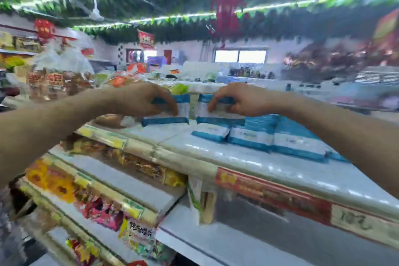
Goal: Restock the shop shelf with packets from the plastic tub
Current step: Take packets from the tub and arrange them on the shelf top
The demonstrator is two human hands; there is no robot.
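Observation:
The picture is blurred. My left hand (140,99) grips a blue and white packet (166,117) by its top edge, held upright over the top shelf (248,162). My right hand (235,98) grips a second blue and white packet (220,117) the same way, just to the right of the first. A narrow gap separates the two packets. More blue and white packets (278,136) lie in a row on the top shelf below and right of my right hand. The plastic tub is out of view.
Lower shelves at the left hold yellow, pink and orange snack packets (101,211). Bagged bread (58,80) stands at the far left of the top shelf. A red price strip (272,192) runs along the shelf's front edge. Green leaves and light strips hang overhead.

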